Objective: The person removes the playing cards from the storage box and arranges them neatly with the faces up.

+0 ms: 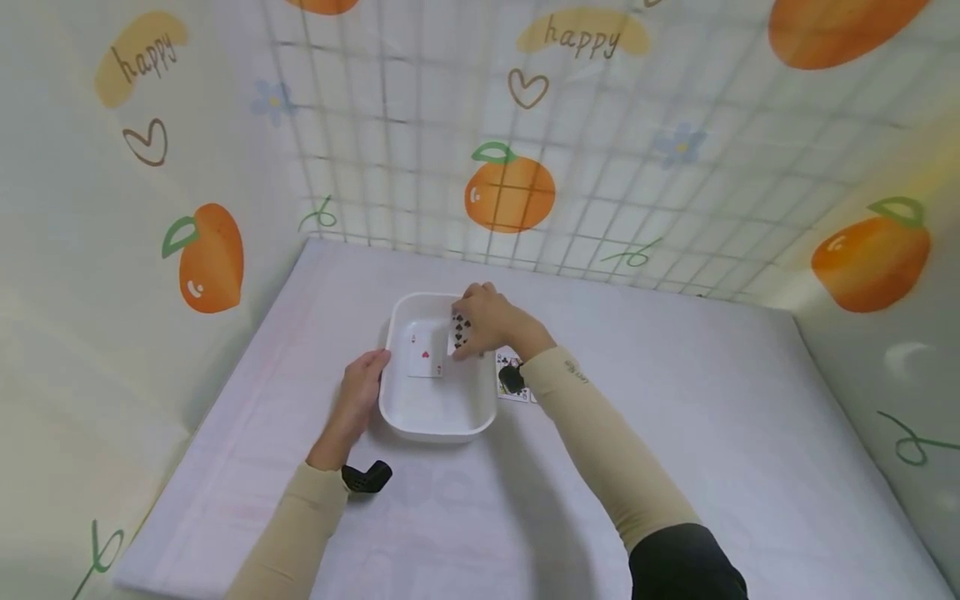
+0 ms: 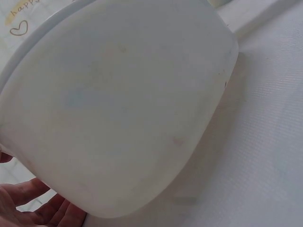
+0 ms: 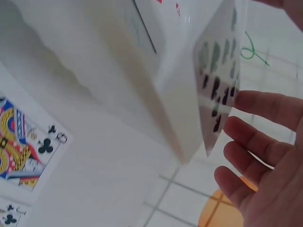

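Note:
A white plastic basin stands on the covered table, and my left hand grips its left side by the rim. In the left wrist view the fingers press against the basin's outer wall. Above the right part of the basin, my right hand pinches a spade playing card upright between thumb and fingers. An ace of hearts lies face up on the basin floor. Beside the basin, under the right wrist, lie a queen of clubs and a jack of clubs, both face up.
A white cloth covers the table. Fabric walls with orange prints and a wire grid enclose the back and sides. A black wrist device sits on the left forearm, and another on the right.

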A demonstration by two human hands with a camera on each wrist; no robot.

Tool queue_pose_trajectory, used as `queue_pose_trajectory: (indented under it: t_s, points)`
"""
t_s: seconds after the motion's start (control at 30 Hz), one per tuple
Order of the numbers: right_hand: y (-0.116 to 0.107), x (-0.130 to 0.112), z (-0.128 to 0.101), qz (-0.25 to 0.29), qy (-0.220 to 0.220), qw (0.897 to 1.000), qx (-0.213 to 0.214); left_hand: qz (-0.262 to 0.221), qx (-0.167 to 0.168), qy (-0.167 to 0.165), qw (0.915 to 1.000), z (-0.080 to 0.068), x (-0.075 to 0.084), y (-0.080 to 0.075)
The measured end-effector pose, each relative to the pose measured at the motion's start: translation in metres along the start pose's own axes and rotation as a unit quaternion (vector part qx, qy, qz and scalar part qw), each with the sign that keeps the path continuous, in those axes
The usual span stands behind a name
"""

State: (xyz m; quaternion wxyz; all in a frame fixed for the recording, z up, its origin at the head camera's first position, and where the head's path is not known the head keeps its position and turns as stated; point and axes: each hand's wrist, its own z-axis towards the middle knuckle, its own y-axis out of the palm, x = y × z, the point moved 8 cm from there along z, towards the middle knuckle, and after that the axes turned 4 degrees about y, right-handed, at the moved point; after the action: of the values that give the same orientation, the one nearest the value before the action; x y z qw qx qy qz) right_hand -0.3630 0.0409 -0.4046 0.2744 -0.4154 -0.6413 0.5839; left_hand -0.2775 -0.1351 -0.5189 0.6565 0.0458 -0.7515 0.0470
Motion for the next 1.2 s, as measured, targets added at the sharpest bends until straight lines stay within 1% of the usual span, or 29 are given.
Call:
queue_pose_trajectory:
  t_s: [0.2, 0.33, 0.43, 0.7, 0.83, 1.03, 1.2]
  points:
    - [-0.004, 0.011, -0.005, 0.005, 0.010, 1.000, 0.005, 0.008, 0.005, -0.008, 0.9999, -0.001, 0.001, -0.002]
    - [-0.008, 0.017, -0.011, 0.017, 0.016, 1.000, 0.008, 0.008, 0.008, -0.004, 0.9999, -0.002, 0.002, -0.003]
    - [-0.011, 0.022, -0.016, 0.021, 0.020, 1.000, 0.011, 0.010, 0.004, -0.002, 0.9999, -0.003, 0.003, -0.003]
    - [-0.015, 0.035, -0.026, 0.032, 0.025, 0.999, 0.016, 0.018, -0.005, -0.010, 0.9998, -0.005, 0.000, -0.003]
    - [-0.014, 0.043, -0.032, 0.025, 0.026, 0.999, 0.017, 0.015, -0.006, -0.007, 0.9998, -0.006, 0.001, -0.001]
    - [-0.014, 0.055, -0.042, 0.017, 0.016, 0.999, 0.026, 0.018, -0.005, -0.012, 0.9997, -0.009, -0.001, 0.002]
    - [-0.014, 0.068, -0.051, 0.020, 0.031, 0.999, 0.028, 0.019, -0.001, -0.011, 0.9998, -0.009, -0.001, 0.003]
